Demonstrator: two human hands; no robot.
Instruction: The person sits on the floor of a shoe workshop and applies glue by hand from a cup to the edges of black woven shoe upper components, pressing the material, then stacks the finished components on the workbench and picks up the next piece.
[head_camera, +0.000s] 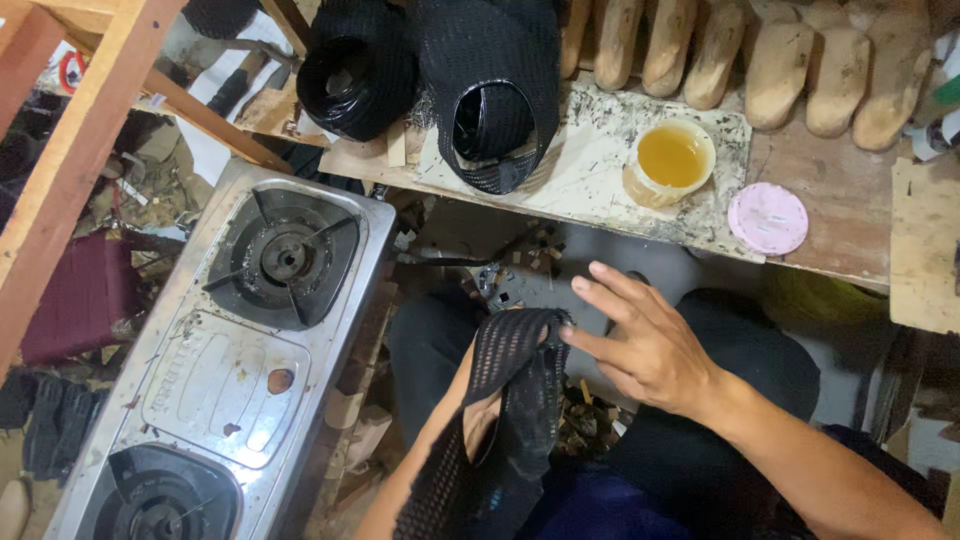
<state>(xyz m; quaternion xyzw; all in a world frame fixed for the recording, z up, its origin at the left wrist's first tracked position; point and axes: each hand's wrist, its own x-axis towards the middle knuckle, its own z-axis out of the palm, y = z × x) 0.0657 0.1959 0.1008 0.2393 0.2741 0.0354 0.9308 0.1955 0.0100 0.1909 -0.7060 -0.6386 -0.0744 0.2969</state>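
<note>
Mesh upper (510, 390), black and floppy, hangs low in my view, over the lap and in front of the bench (840, 215). It is draped over my left forearm, and the left hand (483, 420) is tucked inside it, so I cannot tell whether that hand is clenched or loose; only a bit of it shows through a gap in the mesh. Worn like a sleeve, the upper stays spread and its top edge is offered up to the other hand.

My right hand (640, 340) is released, fingers spread, with the fingertips just touching the top edge of the mesh near its fold. It grasps nothing; it looks to me as if it is steadying or smoothing the fabric.

On the bench above, a pot of amber glue (670, 157) stands uncovered on a stained white board (590, 170), with a pink lid (767, 218) lying just beside the board, handy to the right hand. Two more black mesh uppers (495, 90) rest at the back edge, openings facing me. A row of wooden lasts (780, 70) lines the far side. To my left, a steel two-burner stove (220, 370) sits lower than the bench, burners unlit as far as I can see. Scraps (530, 260) litter the floor between my knees.
</note>
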